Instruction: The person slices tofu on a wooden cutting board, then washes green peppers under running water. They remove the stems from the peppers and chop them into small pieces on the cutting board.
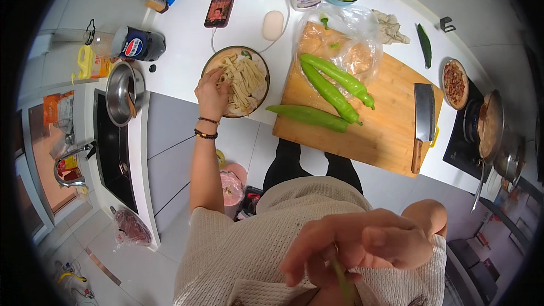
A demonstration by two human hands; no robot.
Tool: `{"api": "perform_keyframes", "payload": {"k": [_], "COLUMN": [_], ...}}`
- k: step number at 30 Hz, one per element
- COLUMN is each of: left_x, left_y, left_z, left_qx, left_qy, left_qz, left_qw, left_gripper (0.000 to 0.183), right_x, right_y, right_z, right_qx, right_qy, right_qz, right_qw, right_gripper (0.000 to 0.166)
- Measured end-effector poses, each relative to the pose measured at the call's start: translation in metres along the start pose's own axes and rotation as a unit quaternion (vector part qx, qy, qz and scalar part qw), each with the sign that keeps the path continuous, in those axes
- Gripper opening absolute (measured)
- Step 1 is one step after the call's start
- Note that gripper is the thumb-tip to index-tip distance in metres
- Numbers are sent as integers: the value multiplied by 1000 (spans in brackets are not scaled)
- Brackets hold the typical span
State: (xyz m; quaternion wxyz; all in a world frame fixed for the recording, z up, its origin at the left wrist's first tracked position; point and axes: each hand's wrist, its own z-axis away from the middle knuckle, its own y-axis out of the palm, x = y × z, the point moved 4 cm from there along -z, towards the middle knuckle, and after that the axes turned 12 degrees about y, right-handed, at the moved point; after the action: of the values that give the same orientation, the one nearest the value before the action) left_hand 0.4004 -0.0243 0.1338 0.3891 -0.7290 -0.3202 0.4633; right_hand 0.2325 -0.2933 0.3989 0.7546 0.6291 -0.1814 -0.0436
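My left hand (213,93) rests on the left side of a round dish of pale shredded strips (244,77), its fingertips among the strips; whether it pinches any is hidden. Close below the camera, my right hand (361,246) is raised before my chest, with a blurred thin green piece (343,278) between its fingers. Long green peppers (312,119) lie on the wooden cutting board (382,144), two of them partly over a clear plastic bag (361,38). At the board's right side a cleaver (424,112) lies flat with its wooden handle towards me.
A phone (220,6) and a white oval device (273,25) lie behind the dish. Left are a steel bowl (120,106), a cola bottle (140,43) and a sink (112,153). Right are a cucumber piece (424,46), a plate of chopped food (454,84) and a pan (492,127) on the stove.
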Motion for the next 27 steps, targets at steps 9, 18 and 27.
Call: {"api": "perform_keyframes", "payload": {"k": [9, 18, 27], "left_x": [8, 4, -54], "left_y": [-11, -9, -1], "left_z": [24, 37, 37], "left_qx": [-93, -96, -78], "left_qy": [13, -44, -29], "left_qz": [60, 115, 103], "left_qw": [994, 988, 991], "left_gripper": [28, 24, 26], "right_x": [6, 88, 124], "right_y": [-46, -249, -262], "right_z": [-46, -15, 15], "right_qx": [-225, -451, -467], "right_qy": [-79, -340, -320], "right_qz": [-49, -269, -142], "right_qw": [970, 780, 812], "right_gripper": [38, 36, 51]}}
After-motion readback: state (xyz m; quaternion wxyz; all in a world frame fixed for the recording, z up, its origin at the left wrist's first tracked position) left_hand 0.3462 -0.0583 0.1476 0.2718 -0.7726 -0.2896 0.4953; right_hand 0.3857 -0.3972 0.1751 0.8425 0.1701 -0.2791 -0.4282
